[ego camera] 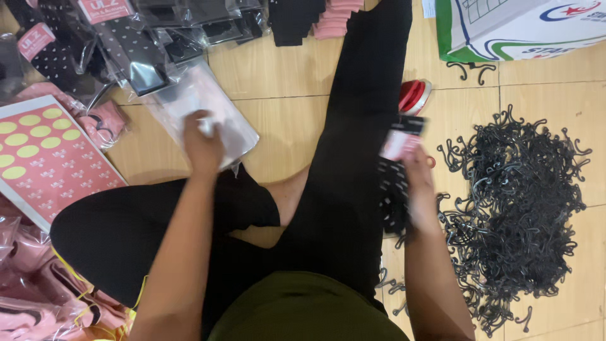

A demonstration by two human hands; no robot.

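I sit on a wooden floor with my legs in black trousers stretched out. My left hand (201, 145) rests on a stack of clear plastic bags (208, 107) lying on the floor to my left, fingers pinching the top one. My right hand (418, 173) holds a pair of black dotted socks (394, 189) with a pink card header (399, 142), hanging over my right leg. Motion blur softens both hands.
A large heap of small black plastic hangers (517, 196) lies at the right. A red tape roll (413, 96) sits by my leg. A pink sticker sheet (44, 158), bagged socks (126, 44) and a cardboard box (517, 25) surround me.
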